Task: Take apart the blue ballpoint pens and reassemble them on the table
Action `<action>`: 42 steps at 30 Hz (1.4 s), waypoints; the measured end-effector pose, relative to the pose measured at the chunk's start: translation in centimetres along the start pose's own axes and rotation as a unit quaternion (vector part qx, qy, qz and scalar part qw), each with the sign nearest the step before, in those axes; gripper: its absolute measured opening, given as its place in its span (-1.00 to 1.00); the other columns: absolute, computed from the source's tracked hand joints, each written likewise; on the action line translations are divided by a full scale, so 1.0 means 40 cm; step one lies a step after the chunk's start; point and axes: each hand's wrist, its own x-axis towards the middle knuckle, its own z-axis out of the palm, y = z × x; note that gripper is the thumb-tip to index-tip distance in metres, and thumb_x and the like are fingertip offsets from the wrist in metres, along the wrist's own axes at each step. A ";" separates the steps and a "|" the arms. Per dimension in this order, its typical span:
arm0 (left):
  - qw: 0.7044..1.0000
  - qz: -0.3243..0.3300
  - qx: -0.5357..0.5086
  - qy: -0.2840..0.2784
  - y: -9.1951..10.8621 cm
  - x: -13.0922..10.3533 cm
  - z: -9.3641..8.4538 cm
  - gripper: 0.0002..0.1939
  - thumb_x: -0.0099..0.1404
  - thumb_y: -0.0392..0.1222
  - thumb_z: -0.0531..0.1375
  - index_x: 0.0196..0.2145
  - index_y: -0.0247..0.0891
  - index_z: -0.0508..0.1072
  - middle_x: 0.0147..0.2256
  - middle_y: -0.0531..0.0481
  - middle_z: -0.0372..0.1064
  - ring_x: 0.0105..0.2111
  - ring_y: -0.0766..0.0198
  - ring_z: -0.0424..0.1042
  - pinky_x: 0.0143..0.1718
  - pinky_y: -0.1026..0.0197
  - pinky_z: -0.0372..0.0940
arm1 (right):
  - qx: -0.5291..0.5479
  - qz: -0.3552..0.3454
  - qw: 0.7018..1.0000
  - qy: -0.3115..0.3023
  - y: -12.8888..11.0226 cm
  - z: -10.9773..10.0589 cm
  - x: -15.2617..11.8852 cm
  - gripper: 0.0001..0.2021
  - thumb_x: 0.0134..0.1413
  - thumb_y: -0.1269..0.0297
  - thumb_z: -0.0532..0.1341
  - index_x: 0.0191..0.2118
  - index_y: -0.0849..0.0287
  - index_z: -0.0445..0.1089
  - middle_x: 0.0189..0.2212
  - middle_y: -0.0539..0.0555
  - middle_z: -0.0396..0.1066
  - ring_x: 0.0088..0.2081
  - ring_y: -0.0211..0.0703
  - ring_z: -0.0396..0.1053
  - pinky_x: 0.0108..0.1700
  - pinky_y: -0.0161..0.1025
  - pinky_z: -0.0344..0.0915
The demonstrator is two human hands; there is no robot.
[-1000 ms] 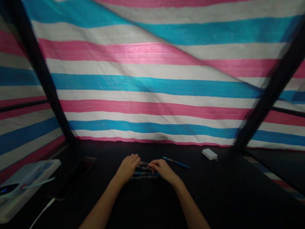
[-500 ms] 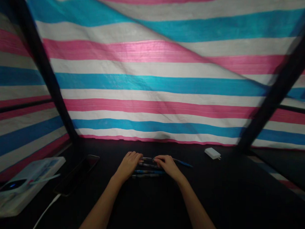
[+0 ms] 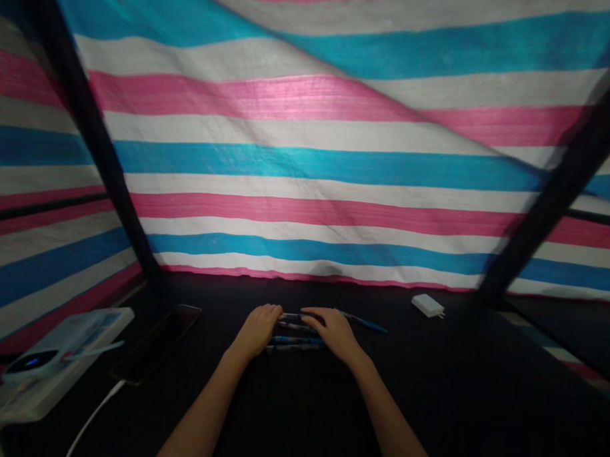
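Several pens lie roughly side by side between my hands on the black table (image 3: pixel 299 401). My left hand (image 3: pixel 261 328) has its fingers closed at the left end of the farthest pen (image 3: pixel 292 316). My right hand (image 3: pixel 330 331) is over the right ends of the pens, its thumb and fingers parted around the far ones. Nearer to me lie a blue pen (image 3: pixel 296 340) and a dark pen (image 3: pixel 293 348). Another blue pen (image 3: pixel 369 323) sticks out to the right beyond my right hand, pointing right.
On the left are a phone (image 3: pixel 155 346) with a white cable (image 3: pixel 94 411) and a pale plastic box (image 3: pixel 74 374) bearing a device with a lit display (image 3: pixel 33 362). A white charger (image 3: pixel 427 305) lies back right. Striped sheeting (image 3: pixel 307 165) hangs behind, between dark posts.
The fingers of my right hand have spread apart from their pinch near the farthest pen. My left hand stays at the pens' left ends. The whole view has shifted slightly.
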 end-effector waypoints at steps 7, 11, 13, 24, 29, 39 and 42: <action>1.000 0.002 0.019 0.008 0.004 0.001 -0.004 -0.83 0.31 -0.34 -0.09 -0.34 -0.25 0.26 -0.38 0.02 0.28 -0.34 0.25 0.25 -0.28 0.23 0.11 | 0.034 0.030 0.998 0.048 -0.002 -0.001 0.005 -0.84 -0.04 0.22 0.19 -0.29 0.09 0.40 -0.36 0.02 0.41 -0.31 -0.18 0.31 -0.26 -0.27 0.15; 1.000 -0.001 0.020 0.014 0.002 0.000 -0.005 -0.85 0.30 -0.34 -0.07 -0.34 -0.25 0.26 -0.38 0.02 0.27 -0.34 0.25 0.25 -0.28 0.22 0.10 | 0.126 0.054 0.990 0.033 0.008 0.009 0.009 -0.76 0.05 0.16 0.09 -0.20 0.14 0.32 -0.42 0.00 0.40 -0.43 -0.25 0.31 -0.35 -0.30 0.17; 1.000 0.009 0.022 0.014 0.001 0.000 -0.004 -0.85 0.29 -0.36 -0.07 -0.33 -0.25 0.26 -0.38 0.02 0.27 -0.34 0.24 0.24 -0.28 0.22 0.10 | 0.141 0.054 0.989 0.004 0.013 0.012 0.011 -0.78 0.07 0.17 0.06 -0.28 0.15 0.36 -0.50 -0.01 0.40 -0.46 -0.25 0.31 -0.38 -0.31 0.17; 0.999 0.018 0.037 0.015 0.004 0.000 -0.009 -0.84 0.29 -0.39 -0.07 -0.33 -0.27 0.27 -0.38 0.01 0.26 -0.35 0.25 0.23 -0.29 0.22 0.11 | 0.125 0.055 0.990 -0.028 0.016 0.000 0.010 -0.78 -0.02 0.20 0.15 -0.24 0.12 0.43 -0.45 0.02 0.43 -0.41 -0.21 0.32 -0.30 -0.25 0.21; 0.999 0.031 0.036 0.018 0.003 0.000 -0.005 -0.85 0.30 -0.37 -0.07 -0.34 -0.27 0.26 -0.37 0.02 0.26 -0.34 0.25 0.23 -0.29 0.22 0.11 | 0.153 0.041 0.987 0.007 0.021 0.006 0.011 -0.59 -0.05 0.19 0.18 -0.01 0.11 0.28 -0.34 0.04 0.39 -0.31 -0.20 0.29 -0.26 -0.26 0.20; 0.998 0.041 0.043 0.022 0.002 0.000 -0.001 -0.87 0.31 -0.35 -0.05 -0.33 -0.26 0.27 -0.38 0.02 0.26 -0.35 0.25 0.23 -0.31 0.23 0.10 | 0.188 0.048 0.979 -0.059 0.021 0.013 0.009 -0.68 0.05 0.16 0.08 -0.10 0.16 0.35 -0.42 0.04 0.42 -0.41 -0.23 0.31 -0.31 -0.26 0.22; 0.998 0.042 0.041 0.016 0.004 0.000 -0.002 -0.87 0.30 -0.35 -0.05 -0.33 -0.26 0.27 -0.37 0.03 0.26 -0.35 0.25 0.23 -0.30 0.22 0.10 | 0.175 0.041 0.983 -0.048 0.020 0.014 0.008 -0.72 -0.01 0.20 0.15 -0.16 0.15 0.39 -0.38 0.04 0.43 -0.36 -0.21 0.33 -0.26 -0.25 0.22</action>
